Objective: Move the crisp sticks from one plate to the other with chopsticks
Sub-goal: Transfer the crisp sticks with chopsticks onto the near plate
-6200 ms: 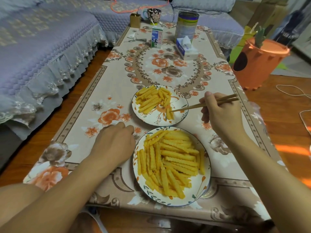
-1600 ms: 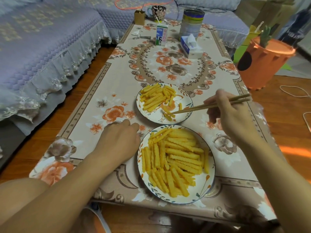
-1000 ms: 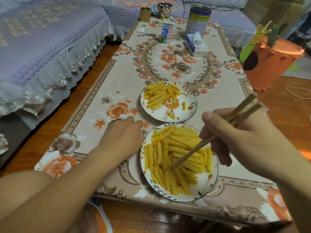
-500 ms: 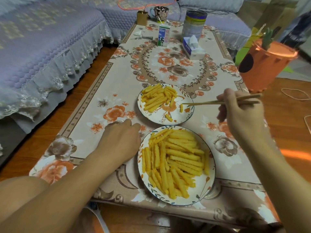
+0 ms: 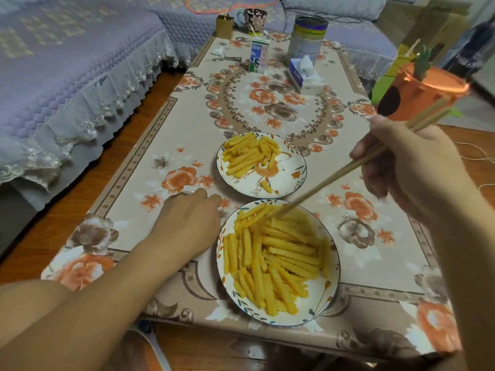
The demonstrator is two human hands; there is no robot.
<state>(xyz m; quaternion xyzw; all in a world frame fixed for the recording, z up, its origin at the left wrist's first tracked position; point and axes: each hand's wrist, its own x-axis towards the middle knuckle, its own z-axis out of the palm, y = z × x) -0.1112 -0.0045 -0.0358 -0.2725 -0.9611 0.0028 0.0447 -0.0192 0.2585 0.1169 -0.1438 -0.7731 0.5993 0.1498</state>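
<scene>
Two floral plates stand on the table. The near plate [image 5: 324,298] is heaped with yellow crisp sticks [image 5: 276,253]. The far plate [image 5: 292,180] bears a smaller pile of crisp sticks [image 5: 247,153] at its left and one loose stick near its front. My right hand [image 5: 409,170] grips wooden chopsticks [image 5: 340,172], whose tips dip into the far edge of the near plate's heap. Whether the tips hold a stick is hidden by blur. My left hand [image 5: 187,220] rests on the tablecloth, fingers curled under, just left of the near plate.
A milk carton [image 5: 258,56], a tin can [image 5: 308,37], a tissue box [image 5: 306,76], a mug [image 5: 253,18] and a small box [image 5: 223,26] stand at the table's far end. A sofa with a purple cover [image 5: 67,62] runs along the left. An orange bin [image 5: 423,92] stands right.
My right hand has swung the chopsticks back from above the far plate down to the near plate's heap. The left hand has stayed put.
</scene>
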